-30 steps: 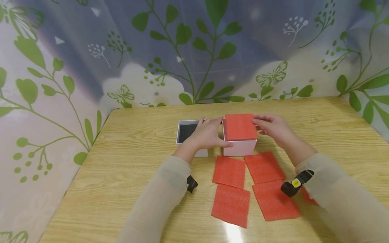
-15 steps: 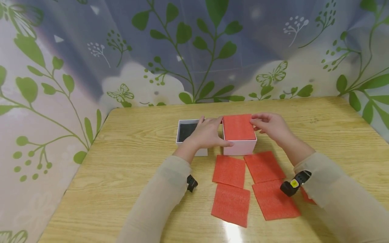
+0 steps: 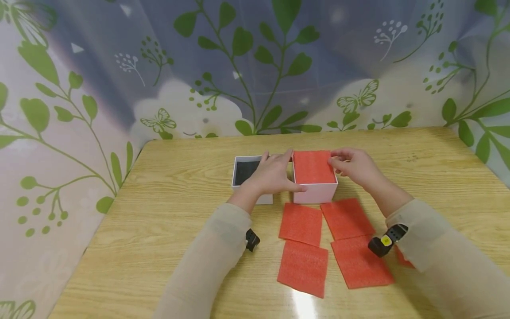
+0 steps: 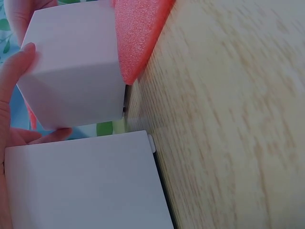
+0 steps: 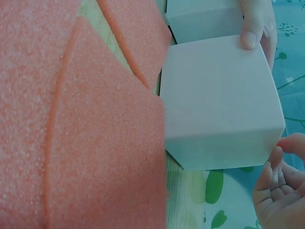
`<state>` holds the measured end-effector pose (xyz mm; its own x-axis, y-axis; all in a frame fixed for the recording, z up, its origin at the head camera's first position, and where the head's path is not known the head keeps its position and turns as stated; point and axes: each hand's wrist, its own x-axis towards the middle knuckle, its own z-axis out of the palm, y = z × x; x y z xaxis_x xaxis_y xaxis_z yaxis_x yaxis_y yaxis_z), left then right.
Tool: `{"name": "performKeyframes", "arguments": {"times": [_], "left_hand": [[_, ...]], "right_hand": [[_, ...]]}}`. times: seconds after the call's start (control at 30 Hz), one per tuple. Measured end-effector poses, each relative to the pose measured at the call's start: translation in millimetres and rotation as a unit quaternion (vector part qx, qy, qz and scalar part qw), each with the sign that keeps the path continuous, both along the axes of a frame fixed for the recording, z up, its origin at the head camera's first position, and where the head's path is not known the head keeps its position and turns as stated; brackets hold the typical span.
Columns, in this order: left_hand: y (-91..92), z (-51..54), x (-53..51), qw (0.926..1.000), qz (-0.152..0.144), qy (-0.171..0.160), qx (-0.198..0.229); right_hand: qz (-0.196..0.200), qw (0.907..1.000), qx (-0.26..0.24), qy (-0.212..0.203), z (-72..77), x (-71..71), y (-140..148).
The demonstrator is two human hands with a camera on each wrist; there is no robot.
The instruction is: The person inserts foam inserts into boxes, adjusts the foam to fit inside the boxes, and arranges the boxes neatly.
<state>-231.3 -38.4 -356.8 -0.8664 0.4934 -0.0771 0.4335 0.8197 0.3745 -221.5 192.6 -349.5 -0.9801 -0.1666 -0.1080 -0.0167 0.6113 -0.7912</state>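
Note:
A square red foam sheet (image 3: 314,166) lies at the mouth of a white box (image 3: 315,193). My left hand (image 3: 272,176) holds this box, thumb on the front face and fingers along its left side. In the left wrist view the thumb (image 4: 21,64) presses near the box's rim. My right hand (image 3: 356,168) is at the right rim, its thumb and forefinger pinching the sheet's right edge. The right wrist view shows those fingertips (image 5: 276,155) at the box corner; the sheet itself is hidden there.
A second white box (image 3: 239,172) with a dark sheet inside stands left of the first, partly behind my left hand. Several red foam sheets (image 3: 303,268) lie on the wooden table (image 3: 159,221) in front. A patterned curtain (image 3: 263,88) hangs behind the table.
The red foam sheet has shifted slightly left and settled down level with the box rim. My right hand moved a little left with it; my left hand has stayed on the box.

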Motion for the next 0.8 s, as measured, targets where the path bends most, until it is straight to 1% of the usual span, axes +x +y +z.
{"name": "performKeyframes", "arguments": {"times": [0.1, 0.17, 0.2, 0.27, 0.33, 0.4, 0.43, 0.5, 0.6, 0.8], "left_hand": [[0.2, -0.3, -0.5, 1.0, 0.0, 0.004, 0.001], [0.1, -0.3, -0.8, 1.0, 0.001, 0.007, -0.003], [0.1, -0.3, -1.0, 1.0, 0.001, 0.007, -0.006], [0.1, -0.3, -1.6, 0.9999, 0.002, 0.007, -0.009], [-0.3, -0.3, -1.9, 0.9999, 0.001, 0.006, -0.009], [-0.5, -0.2, -2.0, 0.9999, 0.0, 0.008, -0.007], [-0.7, -0.1, -2.0, 0.9999, -0.001, 0.008, -0.006], [-0.9, -0.3, -1.8, 0.9999, -0.003, 0.01, -0.006], [-0.8, -1.1, -1.9, 0.9999, -0.006, 0.012, -0.006], [-0.2, -2.7, -2.1, 0.9998, -0.01, 0.016, -0.008]], "right_hand": [[0.005, 1.0, 0.003, 0.001, -0.4, -0.4, 0.1], [0.009, 0.9999, 0.005, 0.012, 0.1, 0.3, -0.1], [0.011, 0.9996, 0.009, 0.023, 0.4, 0.7, -0.4], [0.018, 0.9979, 0.022, 0.058, 1.0, 1.9, -1.8], [0.034, 0.993, 0.039, 0.106, 2.1, 2.7, -5.0], [0.057, 0.9849, 0.061, 0.152, 2.9, 2.8, -9.6], [0.069, 0.9806, 0.071, 0.169, 3.4, 2.7, -12.3], [0.091, 0.9737, 0.088, 0.19, 4.3, 2.6, -17.4], [0.108, 0.9688, 0.111, 0.193, 3.9, 2.0, -22.8], [0.135, 0.9639, 0.14, 0.181, -0.1, 0.6, -25.1]]}}
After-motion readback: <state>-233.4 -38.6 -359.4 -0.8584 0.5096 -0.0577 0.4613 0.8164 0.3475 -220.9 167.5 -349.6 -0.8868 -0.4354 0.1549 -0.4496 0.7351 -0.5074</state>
